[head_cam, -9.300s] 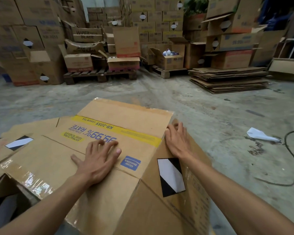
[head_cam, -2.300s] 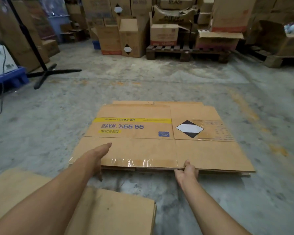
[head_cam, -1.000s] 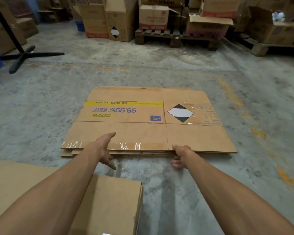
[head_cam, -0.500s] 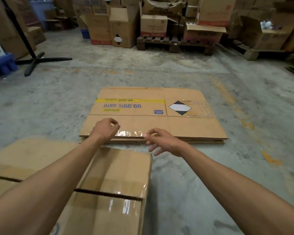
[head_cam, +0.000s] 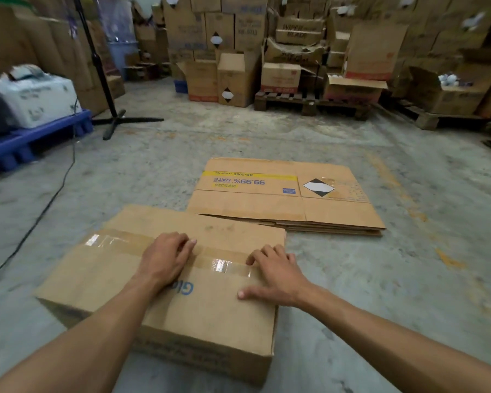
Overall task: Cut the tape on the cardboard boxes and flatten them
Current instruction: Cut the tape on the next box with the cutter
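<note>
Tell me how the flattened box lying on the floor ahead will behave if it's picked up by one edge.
The flattened box would probably sag and bend along its creases, since its flaps lie as loose, separate layers at the near edge. It looks light for its area, being thin sheet cardboard. The layers may fan apart or slide, as nothing visibly binds them together.

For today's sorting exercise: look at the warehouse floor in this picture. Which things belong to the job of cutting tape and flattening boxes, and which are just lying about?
Part of the job:
- sealed box
- clear tape along its top seam
- left hand and right hand, resting on it
- flattened box beyond

Just lying about:
- black stand
- blue pallet
- black cable
- wooden pallet
</note>
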Available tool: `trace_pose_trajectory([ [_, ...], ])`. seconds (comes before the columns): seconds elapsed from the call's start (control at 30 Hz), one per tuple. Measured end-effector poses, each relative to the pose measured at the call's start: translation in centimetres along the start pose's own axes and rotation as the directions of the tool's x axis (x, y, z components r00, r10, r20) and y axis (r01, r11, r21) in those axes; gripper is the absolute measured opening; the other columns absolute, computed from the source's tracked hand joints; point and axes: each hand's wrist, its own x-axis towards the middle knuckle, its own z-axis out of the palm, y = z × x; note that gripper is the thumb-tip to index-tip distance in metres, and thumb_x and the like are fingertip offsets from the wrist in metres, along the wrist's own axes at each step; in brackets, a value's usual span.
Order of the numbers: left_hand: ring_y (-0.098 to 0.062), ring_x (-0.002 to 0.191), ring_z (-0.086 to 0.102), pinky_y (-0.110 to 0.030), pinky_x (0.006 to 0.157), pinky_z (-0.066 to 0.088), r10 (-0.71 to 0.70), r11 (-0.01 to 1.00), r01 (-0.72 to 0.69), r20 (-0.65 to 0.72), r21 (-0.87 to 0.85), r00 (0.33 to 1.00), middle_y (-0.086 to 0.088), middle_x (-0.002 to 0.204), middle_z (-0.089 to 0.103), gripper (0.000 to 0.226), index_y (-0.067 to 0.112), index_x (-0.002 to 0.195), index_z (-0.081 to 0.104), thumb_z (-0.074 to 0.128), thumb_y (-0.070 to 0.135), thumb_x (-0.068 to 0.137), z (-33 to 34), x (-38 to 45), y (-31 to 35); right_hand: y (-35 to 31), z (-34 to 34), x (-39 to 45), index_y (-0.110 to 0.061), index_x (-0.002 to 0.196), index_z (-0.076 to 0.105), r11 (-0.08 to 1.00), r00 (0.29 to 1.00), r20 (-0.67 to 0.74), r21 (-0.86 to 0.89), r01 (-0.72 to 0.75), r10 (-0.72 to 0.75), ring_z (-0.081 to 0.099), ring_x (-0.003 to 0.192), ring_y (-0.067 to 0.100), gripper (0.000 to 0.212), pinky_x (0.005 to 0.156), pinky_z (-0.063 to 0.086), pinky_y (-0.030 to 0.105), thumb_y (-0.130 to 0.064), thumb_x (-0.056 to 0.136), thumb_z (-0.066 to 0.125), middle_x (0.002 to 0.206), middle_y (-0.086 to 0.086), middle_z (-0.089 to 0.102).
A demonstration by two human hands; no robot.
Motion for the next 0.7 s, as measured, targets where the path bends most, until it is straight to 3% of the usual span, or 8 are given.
trace_pose_trajectory([
  [0.17, -0.032, 0.067, 0.061, -0.036, 0.065, 0.036, 0.072, 0.996, -0.062, -0.193, 0.060, 0.979, -0.005, 0.062, 0.062, 0.045, 0.025, 0.060, 0.040, 0.032, 0.047, 0.097, -0.4, -0.8, 2.7, -0.5, -2.9, -0.6, -0.027, 0.097, 0.057, 0.965, 0.991, -0.019, 0.231, -0.127, 0.135, 0.049, 0.097, 0.014, 0.039, 0.083, 0.034, 0.032, -0.053, 0.075, 0.077, 0.094, -0.009, 0.056],
  [0.27, -0.030, 0.044, 0.054, -0.037, 0.067, 0.041, 0.051, 0.998, -0.037, -0.357, 0.047, 0.933, -0.013, 0.049, 0.060, 0.063, 0.014, 0.046, 0.048, 0.030, 0.044, 0.099, -1.6, 0.1, 6.0, 0.7, -5.5, -2.2, -0.020, 0.083, 0.060, 0.883, 0.989, -0.074, 0.463, -0.082, 0.130, 0.049, 0.076, 0.010, 0.029, 0.062, 0.037, 0.021, -0.036, 0.075, 0.083, 0.078, -0.010, 0.053],
  [0.4, -0.015, 0.030, 0.029, -0.029, 0.058, 0.035, 0.048, 0.999, -0.035, -0.515, 0.036, 0.856, -0.001, 0.033, 0.039, 0.069, 0.009, 0.038, 0.049, 0.037, 0.038, 0.100, -2.0, 1.2, 11.4, 4.2, -9.0, -4.7, -0.020, 0.074, 0.063, 0.873, 0.969, -0.201, 0.487, -0.029, 0.144, 0.053, 0.071, 0.008, 0.032, 0.064, 0.043, 0.030, -0.039, 0.067, 0.087, 0.076, -0.007, 0.062],
  [0.5, -0.011, 0.029, 0.026, -0.028, 0.060, 0.035, 0.036, 0.999, -0.043, -0.550, -0.001, 0.834, 0.008, 0.036, 0.029, 0.067, 0.015, 0.038, 0.045, 0.038, 0.039, 0.101, -1.0, 1.6, 14.8, 7.2, -10.6, -7.2, -0.018, 0.070, 0.063, 0.794, 0.943, -0.273, 0.608, 0.014, 0.192, 0.050, 0.065, 0.002, 0.033, 0.060, 0.038, 0.018, -0.033, 0.064, 0.092, 0.067, -0.011, 0.058],
  [0.6, -0.014, 0.030, 0.029, -0.029, 0.060, 0.034, 0.026, 0.999, -0.036, -0.532, -0.009, 0.846, 0.003, 0.034, 0.040, 0.069, 0.013, 0.039, 0.050, 0.038, 0.042, 0.101, 1.3, 1.4, 17.6, 10.6, -10.0, -9.2, -0.013, 0.077, 0.063, 0.710, 0.878, -0.342, 0.704, 0.002, 0.336, 0.055, 0.071, 0.007, 0.039, 0.062, 0.042, 0.017, -0.032, 0.061, 0.093, 0.076, -0.001, 0.063],
  [0.7, -0.017, 0.034, 0.026, -0.028, 0.056, 0.030, 0.005, 1.000, -0.009, -0.494, -0.005, 0.869, -0.005, 0.034, 0.045, 0.070, 0.010, 0.040, 0.055, 0.042, 0.047, 0.098, 3.5, 1.8, 19.6, 13.4, -8.0, -10.5, -0.019, 0.092, 0.062, 0.637, 0.787, -0.336, 0.766, -0.090, 0.516, 0.062, 0.079, 0.012, 0.045, 0.062, 0.049, 0.022, -0.041, 0.064, 0.090, 0.095, 0.000, 0.069],
])
